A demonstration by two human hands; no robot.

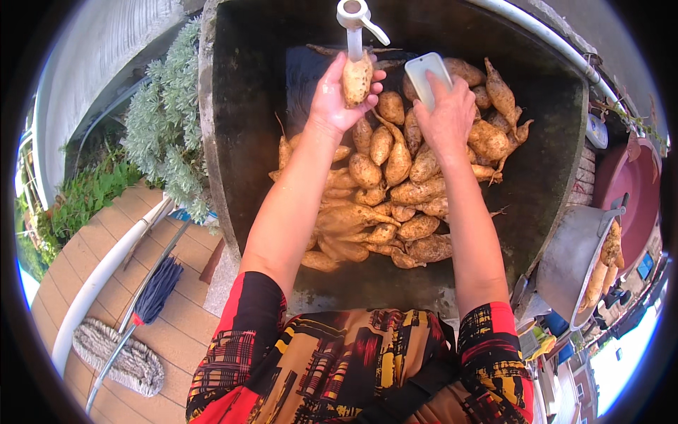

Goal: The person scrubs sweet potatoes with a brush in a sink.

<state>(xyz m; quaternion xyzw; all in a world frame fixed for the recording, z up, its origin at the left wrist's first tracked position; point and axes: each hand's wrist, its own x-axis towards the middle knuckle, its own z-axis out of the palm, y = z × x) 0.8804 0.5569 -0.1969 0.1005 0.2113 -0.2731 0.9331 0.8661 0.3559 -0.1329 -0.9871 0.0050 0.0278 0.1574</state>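
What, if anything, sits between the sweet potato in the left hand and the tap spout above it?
Nothing visible does. The left hand holds the sweet potato directly beneath the white tap spout, with water running onto it. The right hand, holding a pale scrubber, is off to the side.

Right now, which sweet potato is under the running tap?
The sweet potato gripped in the left hand, held up beneath the white tap; all the others lie piled in the stone sink.

Sponge (428,76) half under right hand (446,116)
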